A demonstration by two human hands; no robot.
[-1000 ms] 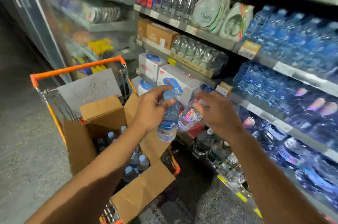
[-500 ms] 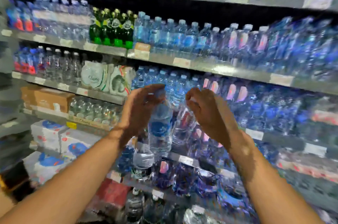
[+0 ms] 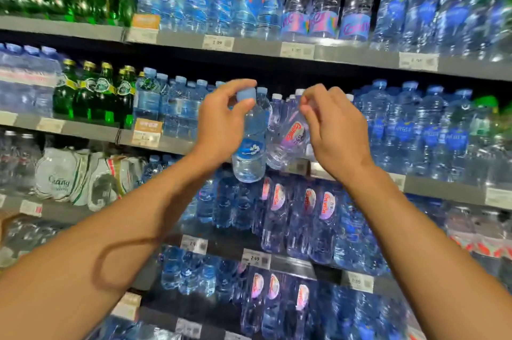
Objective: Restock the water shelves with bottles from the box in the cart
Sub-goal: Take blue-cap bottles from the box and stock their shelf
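Before stocked water shelves [image 3: 249, 47], the left hand [image 3: 221, 129] pinches a blue-capped bottle [image 3: 249, 151] mid-frame, while the right hand [image 3: 335, 131] grips a tilted, seemingly pink-labelled bottle [image 3: 288, 140].

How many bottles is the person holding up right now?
2. The left hand holds a blue-capped bottle upright by its neck. The right hand holds a pink-labelled bottle tilted, just beside it, in front of the middle shelf.
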